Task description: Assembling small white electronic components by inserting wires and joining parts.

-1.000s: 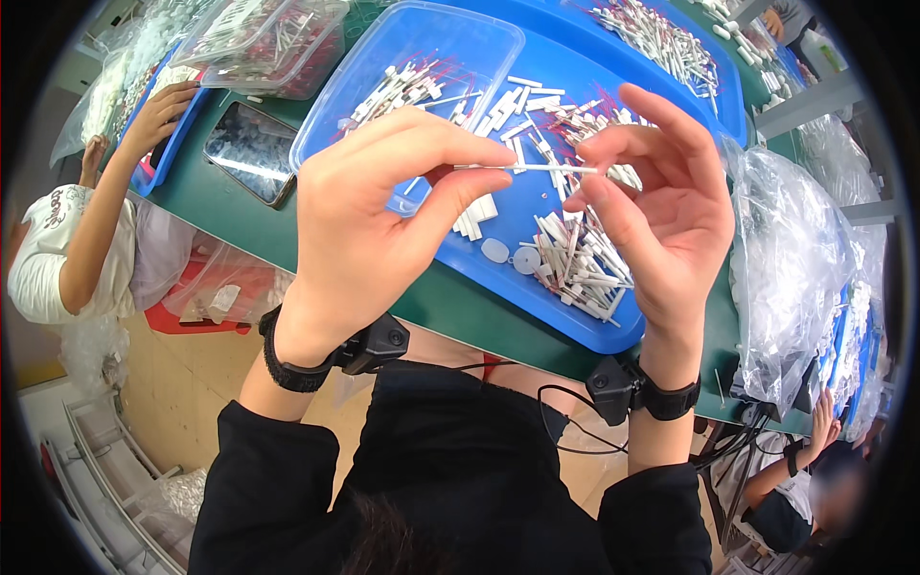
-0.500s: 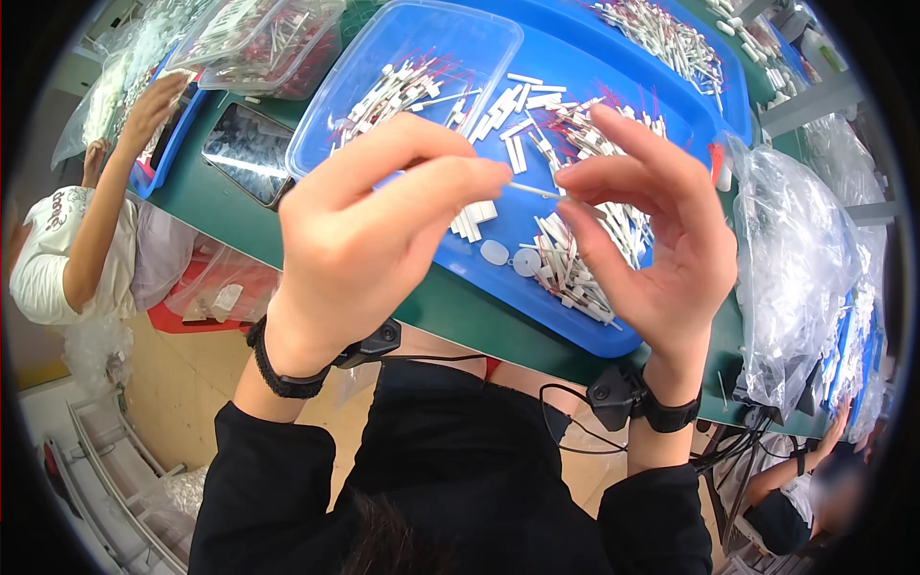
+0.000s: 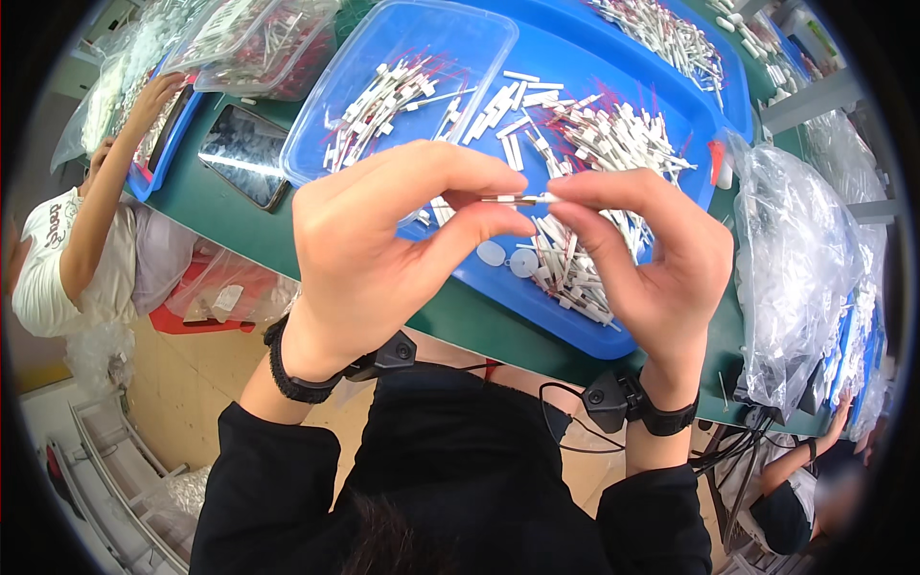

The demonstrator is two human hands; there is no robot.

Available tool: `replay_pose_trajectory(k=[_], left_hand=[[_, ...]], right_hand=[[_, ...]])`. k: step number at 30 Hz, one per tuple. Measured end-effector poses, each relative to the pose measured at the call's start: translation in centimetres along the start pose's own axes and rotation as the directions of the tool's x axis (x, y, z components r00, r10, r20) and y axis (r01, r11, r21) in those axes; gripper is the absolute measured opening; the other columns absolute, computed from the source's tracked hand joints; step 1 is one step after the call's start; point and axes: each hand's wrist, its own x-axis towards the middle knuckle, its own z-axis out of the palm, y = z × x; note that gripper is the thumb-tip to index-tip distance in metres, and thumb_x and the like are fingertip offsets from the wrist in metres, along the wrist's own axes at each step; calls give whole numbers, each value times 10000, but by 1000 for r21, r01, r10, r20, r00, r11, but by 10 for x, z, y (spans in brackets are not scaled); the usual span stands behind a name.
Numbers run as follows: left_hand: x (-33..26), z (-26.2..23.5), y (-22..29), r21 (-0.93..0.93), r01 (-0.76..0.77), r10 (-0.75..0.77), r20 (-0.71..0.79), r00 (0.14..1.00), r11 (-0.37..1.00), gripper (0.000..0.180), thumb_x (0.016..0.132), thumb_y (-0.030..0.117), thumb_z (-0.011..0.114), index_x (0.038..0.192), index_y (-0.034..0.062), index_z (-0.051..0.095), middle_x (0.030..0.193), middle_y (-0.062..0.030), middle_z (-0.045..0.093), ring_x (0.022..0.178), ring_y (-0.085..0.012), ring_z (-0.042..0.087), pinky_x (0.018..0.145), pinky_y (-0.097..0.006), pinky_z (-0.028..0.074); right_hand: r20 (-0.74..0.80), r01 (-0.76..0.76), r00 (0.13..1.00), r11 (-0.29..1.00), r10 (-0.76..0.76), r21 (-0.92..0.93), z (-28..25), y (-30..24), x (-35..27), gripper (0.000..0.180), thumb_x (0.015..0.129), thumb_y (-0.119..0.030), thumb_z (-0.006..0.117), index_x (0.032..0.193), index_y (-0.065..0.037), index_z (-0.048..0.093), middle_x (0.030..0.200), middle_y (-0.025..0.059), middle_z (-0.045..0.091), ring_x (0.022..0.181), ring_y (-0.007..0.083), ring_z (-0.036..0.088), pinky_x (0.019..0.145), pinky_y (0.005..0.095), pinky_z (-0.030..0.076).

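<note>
My left hand (image 3: 383, 225) and my right hand (image 3: 661, 254) meet over a blue tray (image 3: 532, 309). Between them runs a thin stick-like part (image 3: 522, 200), with dark wire or metal on its left stretch and a small white piece at its right end. The left thumb and forefinger pinch around its left portion; those of the right close on the white end. Fingertips cover some of the part. Under the hands lie piles of white tubes with reddish wires (image 3: 628, 139), more white sticks (image 3: 575, 287) and two pale round discs (image 3: 523, 263).
A clear plastic box (image 3: 431, 29) with similar pieces stands in the tray's left side. Left of it lies a phone (image 3: 241, 158) on the green table (image 3: 460, 331). Clear plastic bags (image 3: 791, 278) sit at the right. Other people (image 3: 72, 249) work at both sides.
My left thumb and forefinger have opened out along the part, and its wired stretch shows now. The right hand has shifted slightly left, its thumb and forefinger now closed on the white end.
</note>
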Motion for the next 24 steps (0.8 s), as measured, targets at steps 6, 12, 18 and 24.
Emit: replay_pose_trajectory(k=[6, 12, 18, 24], left_hand=[[2, -3, -6, 136, -145, 143, 25, 989, 980, 200, 735, -95, 734, 921, -25, 709, 864, -107, 720, 735, -197, 678, 665, -259, 516], [0, -7, -3, 66, -70, 68, 39, 997, 995, 178, 756, -114, 703, 914, -32, 705, 848, -117, 714, 737, -195, 673, 673, -267, 515], [0, -7, 3, 40, -77, 76, 21, 997, 996, 168, 759, -130, 691, 905, -47, 700, 819, -130, 708, 719, -195, 666, 648, -267, 510], [0, -8, 9, 104, -173, 175, -9, 985, 979, 157, 759, -145, 681, 895, -68, 693, 800, -144, 703, 687, -200, 661, 619, -269, 509]], right_hand=[[-34, -227, 970, 948, 241, 225, 2, 1, -5, 90, 815, 5, 730, 900, -11, 707, 791, 59, 707, 661, 128, 674, 632, 224, 529], [-54, -101, 993, 988, 108, 115, 3, 2, -3, 109, 793, 17, 740, 892, -19, 713, 785, 56, 705, 679, 147, 668, 610, 233, 510], [-116, 53, 992, 993, -41, 101, 9, 4, -3, 137, 759, 26, 762, 876, -29, 717, 784, 55, 703, 664, 150, 646, 591, 241, 497], [-125, -18, 991, 978, 45, 210, 6, -1, -5, 138, 748, 25, 772, 864, -19, 711, 784, 63, 703, 656, 185, 649, 616, 255, 511]])
